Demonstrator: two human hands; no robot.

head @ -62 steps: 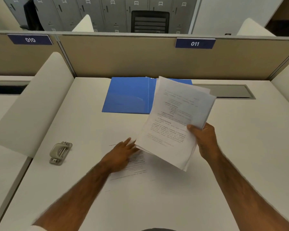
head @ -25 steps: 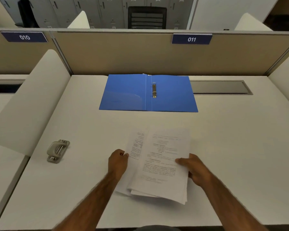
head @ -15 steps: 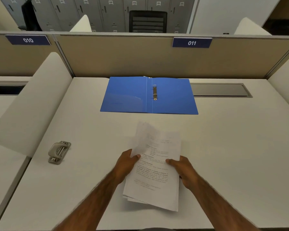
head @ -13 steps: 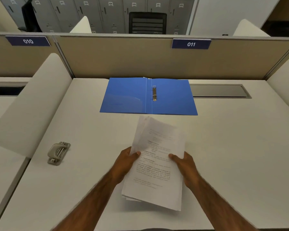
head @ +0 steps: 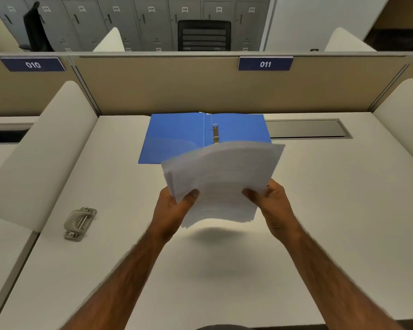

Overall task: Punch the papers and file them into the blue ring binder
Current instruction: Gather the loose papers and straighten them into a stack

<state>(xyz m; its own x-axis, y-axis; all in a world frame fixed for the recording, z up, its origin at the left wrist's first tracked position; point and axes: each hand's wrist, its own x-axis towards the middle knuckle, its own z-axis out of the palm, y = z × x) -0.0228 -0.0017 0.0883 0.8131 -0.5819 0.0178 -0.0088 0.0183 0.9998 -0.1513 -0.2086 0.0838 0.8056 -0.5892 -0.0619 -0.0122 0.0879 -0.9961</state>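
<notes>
- Writing: a dark blue plate on the partition (head: 200,86) reads "011" (head: 265,64); a second plate at far left reads "010" (head: 33,65); the print on the papers (head: 222,179) is blurred and cannot be read; the small tags on the lockers (head: 129,20) behind are too small to make out.
- Hands: left hand (head: 171,210) pinches the stack's near left corner, thumb on top, other fingers hidden beneath; right hand (head: 274,206) grips the near right edge the same way; the sheets bow upward, lifted clear of the desk (head: 343,210), with a shadow below.
- Binder (head: 177,136): lies open and flat at the desk's far middle, rings (head: 215,135) showing; the stack's far edge overlaps its near right part in view.
- Punch (head: 79,222): rests at the desk's left, near the edge, well apart from the hands.
- Room: the desk is bare to the right and in front of the forearms; a grey cable hatch (head: 308,128) sits just right of the binder; white side screens (head: 34,151) bound both sides.
</notes>
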